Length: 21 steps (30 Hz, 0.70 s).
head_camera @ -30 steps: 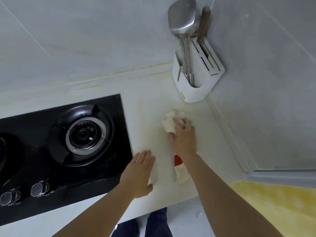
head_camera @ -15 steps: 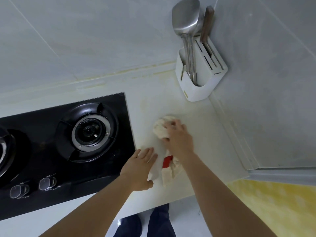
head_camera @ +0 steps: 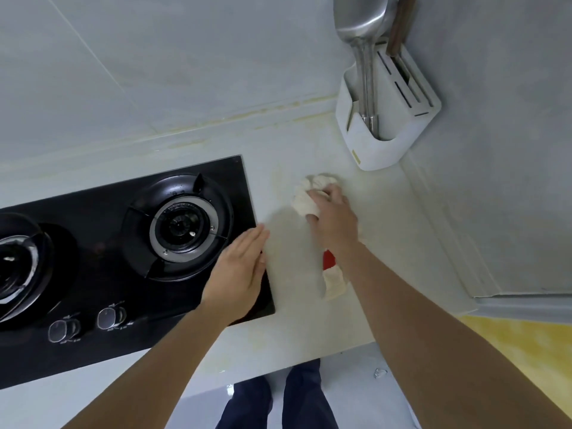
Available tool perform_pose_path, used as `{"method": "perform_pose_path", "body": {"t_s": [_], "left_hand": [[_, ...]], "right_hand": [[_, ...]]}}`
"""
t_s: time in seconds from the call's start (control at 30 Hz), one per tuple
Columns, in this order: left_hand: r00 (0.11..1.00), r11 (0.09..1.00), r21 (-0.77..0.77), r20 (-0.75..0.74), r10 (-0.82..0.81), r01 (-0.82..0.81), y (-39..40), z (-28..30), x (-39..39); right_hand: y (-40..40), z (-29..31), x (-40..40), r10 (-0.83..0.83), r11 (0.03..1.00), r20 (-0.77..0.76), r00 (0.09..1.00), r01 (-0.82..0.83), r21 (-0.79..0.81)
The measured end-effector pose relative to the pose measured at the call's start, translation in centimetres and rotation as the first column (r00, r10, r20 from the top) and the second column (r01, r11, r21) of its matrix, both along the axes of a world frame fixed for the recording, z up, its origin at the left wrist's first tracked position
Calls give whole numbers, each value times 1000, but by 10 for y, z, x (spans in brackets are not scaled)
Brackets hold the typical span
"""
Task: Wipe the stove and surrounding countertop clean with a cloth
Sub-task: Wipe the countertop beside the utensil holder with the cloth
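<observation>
On the pale table [head_camera: 297, 329], black stove [head_camera: 93, 335] fills the left; right burner [head_camera: 181, 224] bare, left one partly out of view. Far right corner: white holder [head_camera: 399, 140] w/ a steel spatula [head_camera: 360, 20] upright in its front slot & a brown-handled knife [head_camera: 400, 23] in the rear slits. Cloth [head_camera: 306, 201], cream w/ a red patch, bunched on the table between stove & holder. Right hand [head_camera: 332, 219] fingers curled round it. Left hand [head_camera: 240, 270] flat at the stove's right edge, fingers straight, together.
</observation>
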<state>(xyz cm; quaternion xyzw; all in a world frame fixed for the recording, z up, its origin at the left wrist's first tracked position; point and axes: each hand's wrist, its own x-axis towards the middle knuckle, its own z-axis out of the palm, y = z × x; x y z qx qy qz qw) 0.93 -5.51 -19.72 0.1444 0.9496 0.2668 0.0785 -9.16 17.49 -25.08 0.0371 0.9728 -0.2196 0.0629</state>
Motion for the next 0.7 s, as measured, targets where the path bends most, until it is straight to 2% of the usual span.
{"method": "perform_pose_path", "body": {"t_s": [0.1, 0.2, 0.43, 0.57, 0.7], "left_hand": [[983, 976, 156, -77, 166, -153, -20, 16, -3], [978, 977, 131, -102, 183, -169, -31, 15, -3], [988, 992, 9, -92, 127, -127, -22, 6, 10], [990, 991, -38, -64, 124, -126, -13, 1, 16], [987, 988, 21, -33, 155, -154, -6, -3, 16]], "right_hand": [[-46, 0, 3, 151, 987, -3, 989, -151, -49], [-72, -2, 12, 228, 973, 19, 973, -227, -45], [-73, 2, 38, 267, 964, 31, 963, -266, -20], [-56, 1, 111, 284, 958, 12, 959, -284, 22], [-24, -2, 189, 333, 943, 47, 942, -334, 4]]}}
